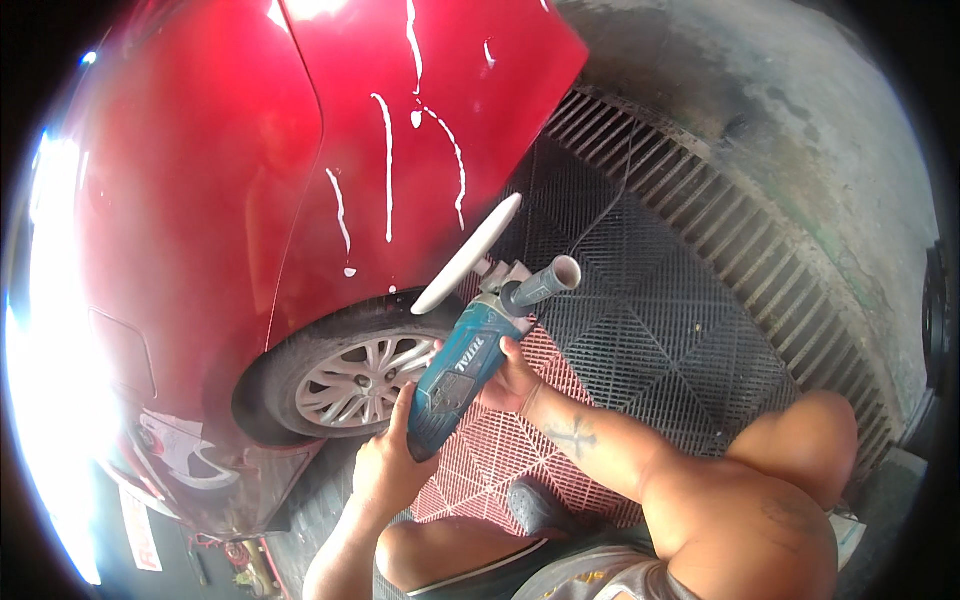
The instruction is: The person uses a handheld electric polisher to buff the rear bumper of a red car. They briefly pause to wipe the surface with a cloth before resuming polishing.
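A teal polisher (462, 375) is held up between both my hands, its white round pad (468, 254) tilted edge-on beside the red car panel (370, 170). My left hand (390, 468) grips the rear end of the polisher's body. Wrapped around the body from the right, nearer the pad, is my right hand (512, 380), its thumb showing on top and its other fingers partly hidden. The grey side handle (543, 284) sticks out to the right with no hand on it. White streaks and blobs of a creamy liquid (389, 170) lie on the panel above the wheel.
Below the panel is the car's wheel (365, 382) with silver spokes. Black and red grid floor tiles (640, 290) lie under me, bordered by a slatted drain grate (720, 200) and concrete (800, 130). A dark cable (605, 208) runs across the tiles. My shoe (535, 505) rests on them.
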`<action>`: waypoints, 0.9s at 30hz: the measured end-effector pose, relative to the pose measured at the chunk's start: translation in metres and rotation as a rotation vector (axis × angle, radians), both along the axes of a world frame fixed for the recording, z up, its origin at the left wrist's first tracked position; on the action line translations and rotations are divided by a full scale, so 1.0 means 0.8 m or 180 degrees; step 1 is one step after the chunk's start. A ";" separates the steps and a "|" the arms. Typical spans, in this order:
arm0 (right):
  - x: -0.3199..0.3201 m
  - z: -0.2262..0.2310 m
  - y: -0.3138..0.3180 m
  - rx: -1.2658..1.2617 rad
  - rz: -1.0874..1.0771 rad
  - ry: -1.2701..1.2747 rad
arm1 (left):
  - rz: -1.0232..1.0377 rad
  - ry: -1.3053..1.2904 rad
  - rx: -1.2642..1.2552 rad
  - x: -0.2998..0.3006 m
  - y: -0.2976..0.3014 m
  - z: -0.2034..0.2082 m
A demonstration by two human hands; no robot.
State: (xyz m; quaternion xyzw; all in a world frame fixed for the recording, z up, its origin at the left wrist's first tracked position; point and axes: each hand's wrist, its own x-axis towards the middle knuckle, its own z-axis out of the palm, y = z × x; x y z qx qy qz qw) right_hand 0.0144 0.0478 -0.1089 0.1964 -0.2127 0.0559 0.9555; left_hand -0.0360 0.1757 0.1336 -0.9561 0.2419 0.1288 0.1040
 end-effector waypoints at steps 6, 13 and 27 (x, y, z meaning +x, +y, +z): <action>0.007 -0.022 -0.013 -0.0317 -0.0057 0.0276 | 0.0209 0.0081 -0.0158 -0.003 -0.009 -0.032; 0.019 -0.034 -0.121 -0.0399 -0.0779 0.0489 | 0.0184 0.0158 -0.0724 0.007 -0.093 -0.094; 0.041 -0.010 -0.353 -0.1108 -0.1892 0.1345 | -0.0364 0.0029 -0.1631 0.037 -0.282 -0.148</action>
